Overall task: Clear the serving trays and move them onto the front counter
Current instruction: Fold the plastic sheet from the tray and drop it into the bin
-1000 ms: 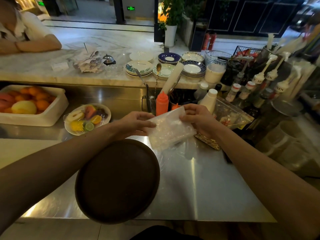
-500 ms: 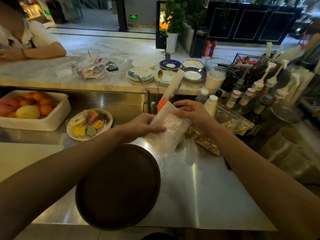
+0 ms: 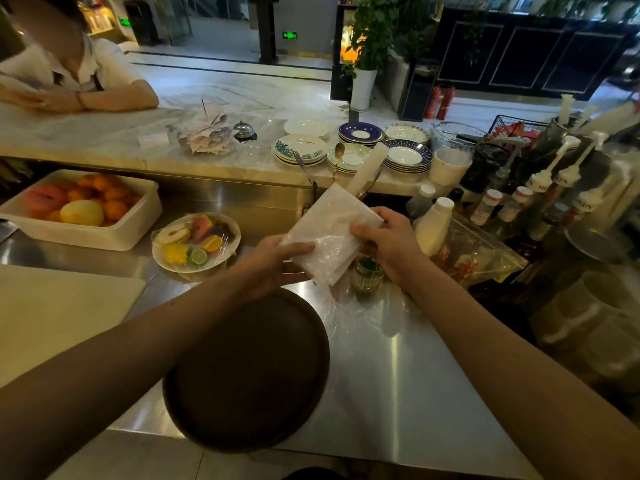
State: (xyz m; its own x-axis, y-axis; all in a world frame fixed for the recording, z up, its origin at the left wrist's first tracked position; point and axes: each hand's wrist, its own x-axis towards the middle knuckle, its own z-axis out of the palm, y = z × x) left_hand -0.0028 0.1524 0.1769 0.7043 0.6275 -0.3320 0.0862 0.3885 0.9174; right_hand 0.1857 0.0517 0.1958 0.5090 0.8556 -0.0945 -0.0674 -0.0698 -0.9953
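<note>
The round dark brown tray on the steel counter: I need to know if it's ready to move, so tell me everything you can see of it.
The round dark brown tray looks matte, maybe wood or plastic, with a low raised rim. It lies flat on the stainless steel counter, its near edge overhanging the counter's front. Nothing rests on it. Neither hand touches it: the left hand and right hand hold a folded clear plastic bag above the counter just beyond its far edge, and the left forearm crosses above its left side.

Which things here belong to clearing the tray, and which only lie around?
Belonging to the job:
- round dark brown serving tray
- clear plastic bag, held by left hand and right hand

Only lying around:
- white tub of fruit
- wrapped plate of cut fruit
- stacked patterned plates
</note>
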